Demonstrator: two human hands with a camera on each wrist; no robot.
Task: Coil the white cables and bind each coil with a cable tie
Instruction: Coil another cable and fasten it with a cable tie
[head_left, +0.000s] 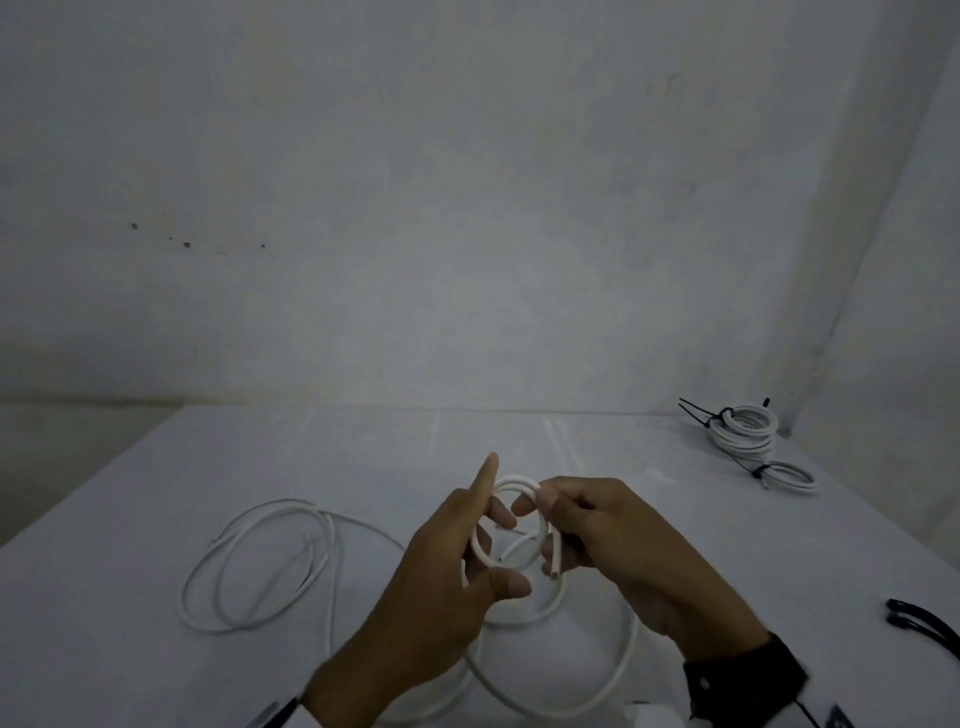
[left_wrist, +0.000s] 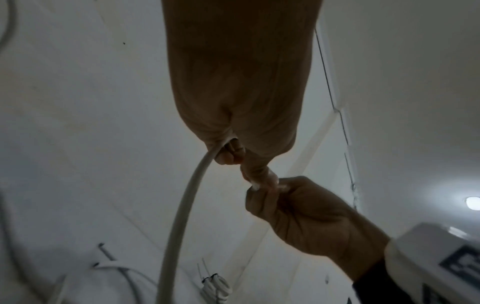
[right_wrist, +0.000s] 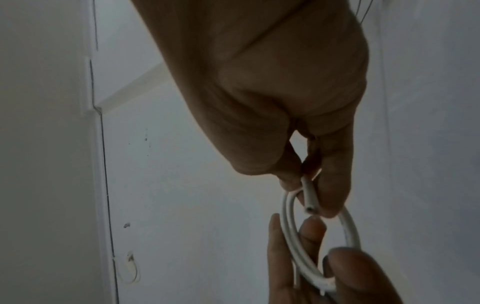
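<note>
A small coil of white cable (head_left: 511, 525) is held above the table between both hands. My left hand (head_left: 483, 566) has fingers through the coil and its thumb pinching the near side, with the index finger pointing up. My right hand (head_left: 558, 525) pinches the coil's top and right side, and the cut cable end (head_left: 555, 564) sticks out below its fingers. In the right wrist view the cable end (right_wrist: 309, 197) lies under the right fingers, and the left thumb (right_wrist: 350, 267) presses the coil (right_wrist: 351, 232). The rest of the cable (head_left: 270, 566) lies in loose loops on the table.
The white table (head_left: 156, 467) meets a bare wall behind. Finished coils bound with black ties (head_left: 743, 431) are stacked at the back right, with one more (head_left: 787, 475) just in front. Loose black cable ties (head_left: 919, 623) lie at the right edge.
</note>
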